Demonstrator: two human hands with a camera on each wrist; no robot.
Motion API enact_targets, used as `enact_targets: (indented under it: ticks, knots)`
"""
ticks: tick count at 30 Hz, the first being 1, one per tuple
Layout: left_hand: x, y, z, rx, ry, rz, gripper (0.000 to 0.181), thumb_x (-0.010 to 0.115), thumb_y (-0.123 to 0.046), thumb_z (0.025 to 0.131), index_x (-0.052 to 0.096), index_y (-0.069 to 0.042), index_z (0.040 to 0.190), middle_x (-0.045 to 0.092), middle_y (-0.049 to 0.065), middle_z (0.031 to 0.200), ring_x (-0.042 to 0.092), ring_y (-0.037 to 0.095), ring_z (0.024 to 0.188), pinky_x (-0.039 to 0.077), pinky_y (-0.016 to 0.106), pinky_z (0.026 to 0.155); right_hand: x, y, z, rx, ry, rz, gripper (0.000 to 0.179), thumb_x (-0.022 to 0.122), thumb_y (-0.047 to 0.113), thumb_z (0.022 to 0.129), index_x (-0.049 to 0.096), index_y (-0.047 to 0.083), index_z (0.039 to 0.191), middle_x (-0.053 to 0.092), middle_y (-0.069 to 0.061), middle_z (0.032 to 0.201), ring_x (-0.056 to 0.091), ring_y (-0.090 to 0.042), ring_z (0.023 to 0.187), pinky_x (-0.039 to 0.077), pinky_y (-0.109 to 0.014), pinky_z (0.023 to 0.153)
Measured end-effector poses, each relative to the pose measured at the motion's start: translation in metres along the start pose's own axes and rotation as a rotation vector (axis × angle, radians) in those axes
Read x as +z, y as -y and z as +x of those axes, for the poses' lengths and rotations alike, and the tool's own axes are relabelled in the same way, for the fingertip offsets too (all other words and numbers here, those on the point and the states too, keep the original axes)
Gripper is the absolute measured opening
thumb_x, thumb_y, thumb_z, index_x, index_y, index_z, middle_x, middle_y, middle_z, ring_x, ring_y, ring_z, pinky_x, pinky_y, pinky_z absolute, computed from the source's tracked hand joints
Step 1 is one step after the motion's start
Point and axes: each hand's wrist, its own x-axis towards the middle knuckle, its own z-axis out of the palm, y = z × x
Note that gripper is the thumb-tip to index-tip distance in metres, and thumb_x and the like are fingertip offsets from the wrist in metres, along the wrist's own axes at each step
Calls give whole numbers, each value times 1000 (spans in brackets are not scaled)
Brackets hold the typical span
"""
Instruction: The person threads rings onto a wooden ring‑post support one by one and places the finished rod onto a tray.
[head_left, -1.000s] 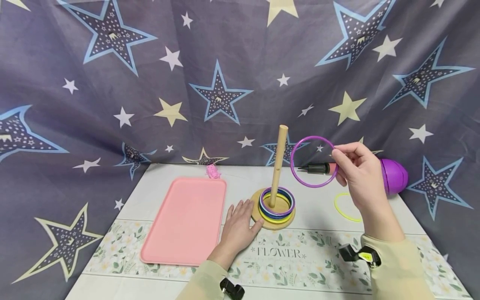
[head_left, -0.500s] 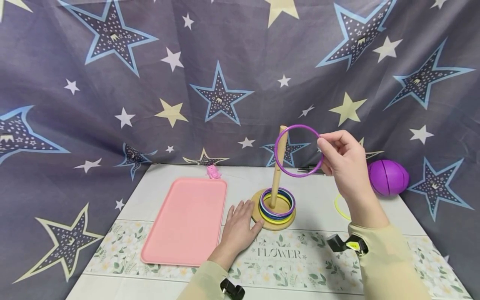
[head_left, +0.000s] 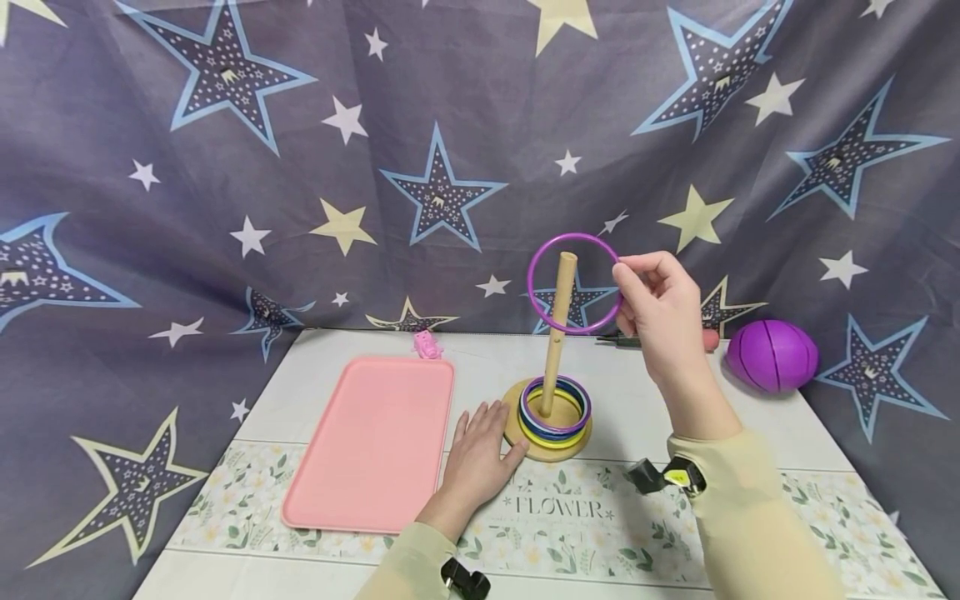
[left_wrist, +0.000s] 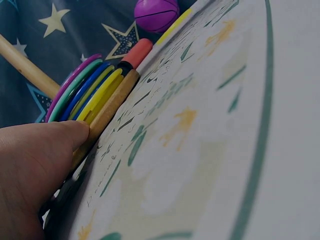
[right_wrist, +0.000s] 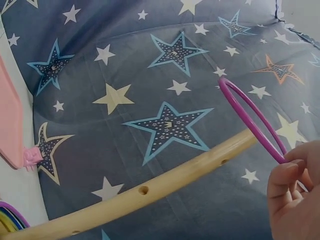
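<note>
My right hand (head_left: 663, 312) pinches a thin purple ring (head_left: 530, 280) by its right side, between thumb and fingers. The ring is tilted upright at the tip of a wooden peg (head_left: 556, 350), whose top shows inside the ring's outline in the head view. In the right wrist view the peg's tip overlaps the ring's near rim. Round the foot of the peg lie several stacked rings, a purple one (head_left: 522, 404) on top and yellow below. My left hand (head_left: 480, 454) rests palm down, fingers straight, its thumb against the round wooden base (head_left: 551, 455).
A pink tray (head_left: 371, 442) lies to the left, with a small pink toy (head_left: 427, 344) behind it. At the back right are a purple ball (head_left: 772, 356) and a red-and-black tool (head_left: 710, 340). A yellow ring (left_wrist: 175, 25) lies on the table to the right.
My right hand has carried the purple ring left and upward from the right of the peg until it surrounds the peg's top in the head view. My left hand stays put.
</note>
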Motion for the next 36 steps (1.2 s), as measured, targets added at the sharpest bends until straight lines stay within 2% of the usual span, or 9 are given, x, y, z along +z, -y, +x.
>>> enact_targets:
  ticks: [8, 16, 20, 31, 36]
  knots:
    - [1, 0, 0, 1, 1, -6, 76, 66, -49, 109, 48, -2, 165, 45, 18, 171, 35, 38, 162, 15, 61, 135, 4, -13, 1, 21, -19, -21, 4, 72, 3, 107, 69, 2, 110, 55, -2, 72, 42, -9, 50, 37, -20, 41]
    - [3, 3, 1, 31, -35, -28, 75, 68, -47, 108, 51, 1, 162, 47, 22, 169, 38, 42, 160, 18, 64, 133, 1, -28, 2, 75, -46, -36, 4, 71, 2, 107, 69, 5, 108, 57, -2, 77, 44, -8, 52, 39, -19, 43]
    - [2, 2, 0, 29, -30, -17, 75, 68, -48, 108, 50, 1, 163, 47, 21, 169, 38, 42, 160, 18, 64, 133, -2, -36, 0, 108, -56, -50, 6, 69, 2, 108, 69, 8, 106, 56, -1, 77, 44, -8, 52, 39, -19, 42]
    - [0, -1, 1, -13, 15, 1, 76, 65, -49, 109, 47, -3, 166, 44, 18, 172, 34, 37, 163, 13, 60, 135, -13, -57, -12, 195, -60, -81, 4, 70, 3, 108, 67, 6, 110, 58, -1, 82, 44, -8, 55, 40, -20, 45]
    - [-1, -1, 1, -16, 18, 1, 76, 64, -50, 110, 46, -4, 167, 43, 17, 173, 33, 37, 164, 13, 60, 135, -16, -67, -18, 227, -79, -105, 5, 68, 3, 109, 66, 0, 112, 57, 0, 80, 45, -8, 57, 40, -20, 45]
